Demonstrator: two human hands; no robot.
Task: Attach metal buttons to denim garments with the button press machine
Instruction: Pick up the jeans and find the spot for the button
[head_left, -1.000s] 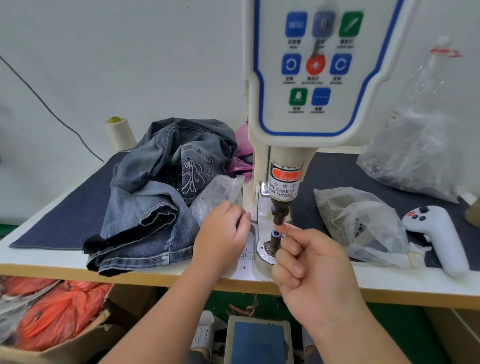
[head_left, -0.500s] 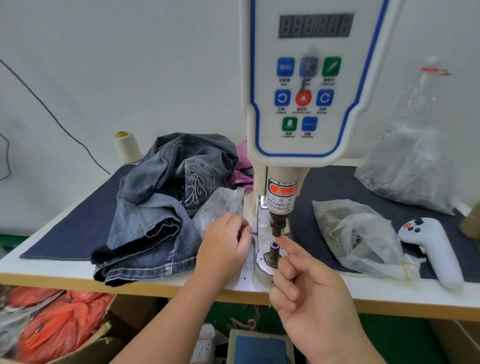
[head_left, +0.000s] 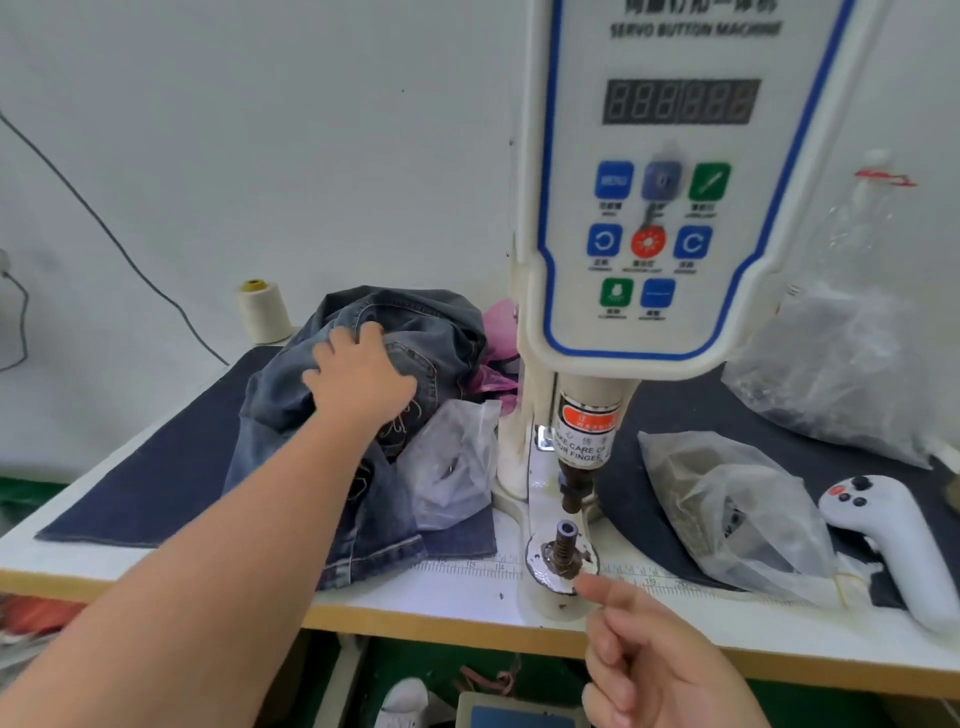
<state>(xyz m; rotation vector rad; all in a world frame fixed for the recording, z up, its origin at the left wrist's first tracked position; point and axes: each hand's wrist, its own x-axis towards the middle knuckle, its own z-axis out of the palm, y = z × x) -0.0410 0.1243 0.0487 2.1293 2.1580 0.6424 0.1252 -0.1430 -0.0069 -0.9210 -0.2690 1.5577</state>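
Fetching the next garment: the left hand (head_left: 358, 371) lies spread and flat on the heaped denim jeans (head_left: 363, 415) toward the tabletop's (head_left: 467, 592) left rear; the right hand (head_left: 654, 670), loosely curled and empty, waits beside the lower die (head_left: 563, 545); next, probably, grip a waistband and drag it onto that die.

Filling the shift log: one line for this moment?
left hand on denim pile | right hand near lower die | die bare
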